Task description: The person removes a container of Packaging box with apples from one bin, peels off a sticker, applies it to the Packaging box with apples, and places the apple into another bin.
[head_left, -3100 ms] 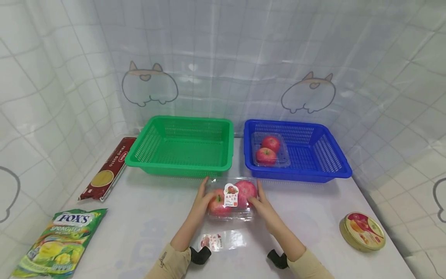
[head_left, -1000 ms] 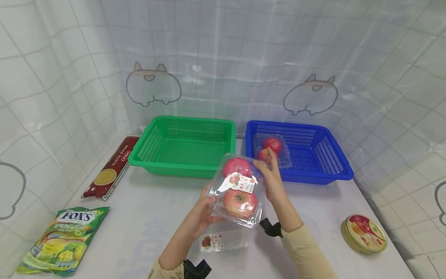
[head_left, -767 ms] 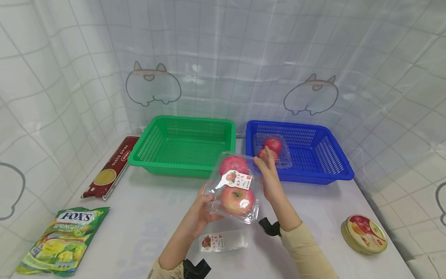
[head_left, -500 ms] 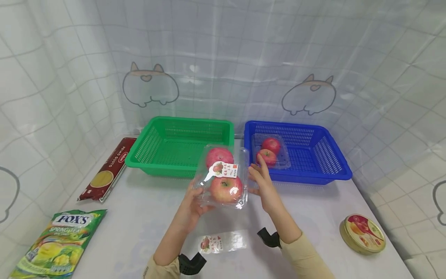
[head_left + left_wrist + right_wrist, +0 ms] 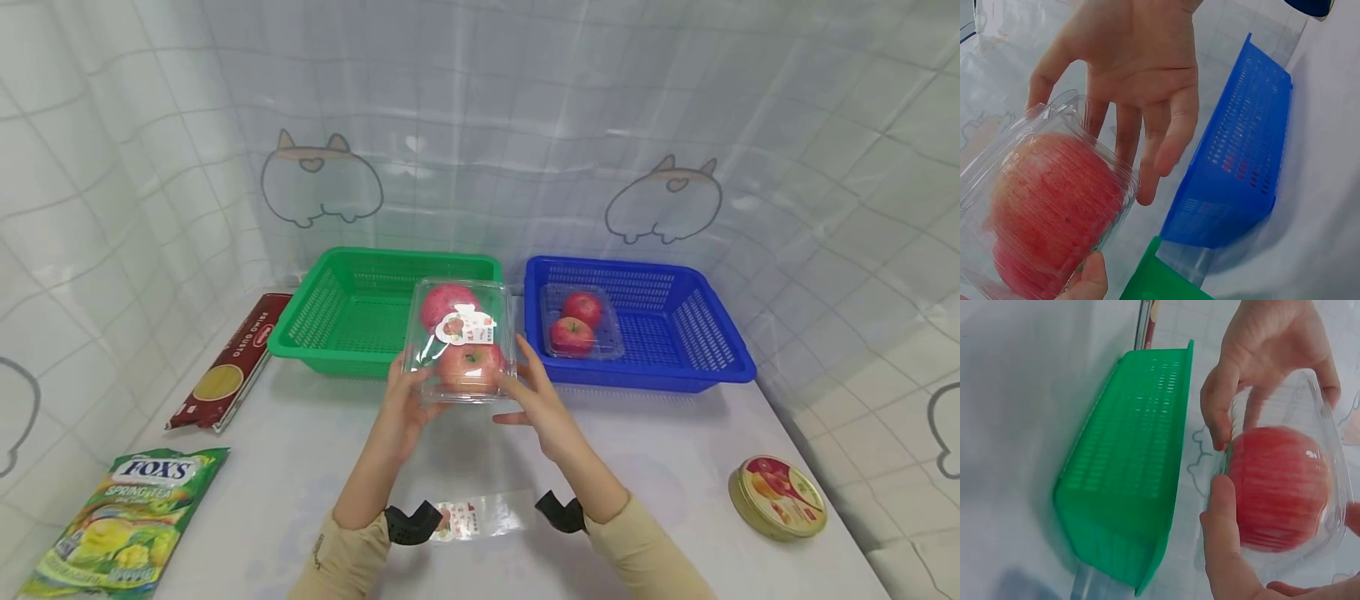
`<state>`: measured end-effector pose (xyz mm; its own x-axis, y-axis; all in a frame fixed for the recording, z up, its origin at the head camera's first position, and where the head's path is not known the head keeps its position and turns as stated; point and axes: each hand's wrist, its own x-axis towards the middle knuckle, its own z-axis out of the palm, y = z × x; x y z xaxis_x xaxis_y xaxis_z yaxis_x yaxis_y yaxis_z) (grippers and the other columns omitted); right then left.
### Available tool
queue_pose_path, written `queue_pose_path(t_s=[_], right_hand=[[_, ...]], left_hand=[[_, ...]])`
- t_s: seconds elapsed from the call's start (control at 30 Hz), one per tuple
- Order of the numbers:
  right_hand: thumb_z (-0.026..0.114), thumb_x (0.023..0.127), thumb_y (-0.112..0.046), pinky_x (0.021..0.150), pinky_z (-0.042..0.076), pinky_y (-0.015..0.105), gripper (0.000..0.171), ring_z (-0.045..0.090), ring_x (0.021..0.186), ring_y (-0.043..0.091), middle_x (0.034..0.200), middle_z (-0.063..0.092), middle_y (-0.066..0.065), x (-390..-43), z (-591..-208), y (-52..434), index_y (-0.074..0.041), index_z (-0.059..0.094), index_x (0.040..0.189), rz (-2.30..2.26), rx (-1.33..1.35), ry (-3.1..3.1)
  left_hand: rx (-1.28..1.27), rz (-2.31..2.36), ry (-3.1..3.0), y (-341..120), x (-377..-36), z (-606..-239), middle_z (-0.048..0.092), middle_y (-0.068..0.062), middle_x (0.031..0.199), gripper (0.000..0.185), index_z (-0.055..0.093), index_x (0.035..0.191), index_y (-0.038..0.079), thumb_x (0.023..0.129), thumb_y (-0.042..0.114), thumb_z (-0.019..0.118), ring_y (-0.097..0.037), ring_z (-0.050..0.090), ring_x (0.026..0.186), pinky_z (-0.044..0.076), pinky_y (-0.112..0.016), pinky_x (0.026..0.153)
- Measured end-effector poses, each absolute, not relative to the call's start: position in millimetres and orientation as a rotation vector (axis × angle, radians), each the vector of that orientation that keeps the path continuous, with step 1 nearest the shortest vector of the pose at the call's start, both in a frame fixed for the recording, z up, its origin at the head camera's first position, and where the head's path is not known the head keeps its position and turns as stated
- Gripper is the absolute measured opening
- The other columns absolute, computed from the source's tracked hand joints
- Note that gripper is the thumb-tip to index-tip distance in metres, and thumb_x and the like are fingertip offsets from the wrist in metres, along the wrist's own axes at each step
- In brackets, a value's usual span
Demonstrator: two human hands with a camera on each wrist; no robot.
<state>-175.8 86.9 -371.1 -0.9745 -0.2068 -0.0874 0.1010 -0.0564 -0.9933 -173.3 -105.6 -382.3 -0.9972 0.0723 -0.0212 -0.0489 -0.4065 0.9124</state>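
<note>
Moved since the earlier frame: clear apple box [image 5: 459, 342], now farther and slightly left, raised before the green basket [image 5: 330, 357]; right hand [image 5: 543, 412], now touching it.
Left hand [image 5: 405, 417]: gripping the box's near left corner, thumb above, fingers beneath.
Right hand: fingers loosely spread, touching the near right corner.
Box: two red apples; white label [image 5: 472, 327], apple picture, Chinese characters too small to read. It hides part of the basket's right end.
Near: clear labelled strip [image 5: 487, 517], left end behind a black wrist mount [image 5: 414, 525].
Far right: blue basket [image 5: 671, 333], second apple box [image 5: 609, 343] in its left side.
Left: maroon packet [image 5: 231, 362], "PRIMO GUSTO"; near, green bag [image 5: 127, 521], "FOX'S SPRING TEA".
Right: round tin [image 5: 780, 498], fruit picture, lettering illegible.
</note>
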Motion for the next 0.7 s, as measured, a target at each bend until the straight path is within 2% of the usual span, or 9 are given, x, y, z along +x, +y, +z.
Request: queue_pose_path(t_s=[0.17,0.4,0.53,0.7], right_hand=[[0.055,0.09,-0.022,0.076,0.052,0.047,0.071,0.051,0.111,0.035,0.138,0.031,0.021,-181,-368,80,-0.022,0.014,0.148,-2.234,-0.09,1.929],[0.051,0.09,-0.021,0.083,0.049,0.047,0.071,0.052,0.108,0.034,0.133,0.032,0.018,-190,-363,65,-0.026,0.011,0.148,-2.36,-0.051,1.79],[0.049,0.089,-0.017,0.083,0.05,0.044,0.069,0.051,0.104,0.032,0.131,0.032,0.017,-201,-358,54,-0.025,0.014,0.148,-2.415,0.017,1.738],[0.047,0.088,-0.013,0.08,0.052,0.042,0.067,0.054,0.1,0.032,0.131,0.033,0.017,-220,-351,41,-0.025,0.017,0.147,-2.464,0.09,1.687]], left_hand=[[0.036,2.601,1.635,-106,-180,-381,0.035,-0.013,0.125,0.065,0.014,0.143,0.014,0.084,0.019,0.042,-0.019,0.052,0.099,0.05,-0.034,0.079],[-0.003,2.607,1.589,-112,-193,-379,0.038,-0.009,0.12,0.067,0.013,0.145,0.018,0.085,0.019,0.042,-0.018,0.052,0.101,0.048,-0.038,0.085],[0.003,2.617,1.58,-118,-202,-378,0.032,-0.012,0.13,0.067,0.006,0.147,0.02,0.089,0.024,0.04,-0.02,0.048,0.107,0.044,-0.043,0.093],[0.015,2.7,1.676,-133,-203,-374,0.028,-0.01,0.129,0.064,0.007,0.147,0.015,0.091,0.027,0.037,-0.018,0.049,0.103,0.043,-0.035,0.093]])
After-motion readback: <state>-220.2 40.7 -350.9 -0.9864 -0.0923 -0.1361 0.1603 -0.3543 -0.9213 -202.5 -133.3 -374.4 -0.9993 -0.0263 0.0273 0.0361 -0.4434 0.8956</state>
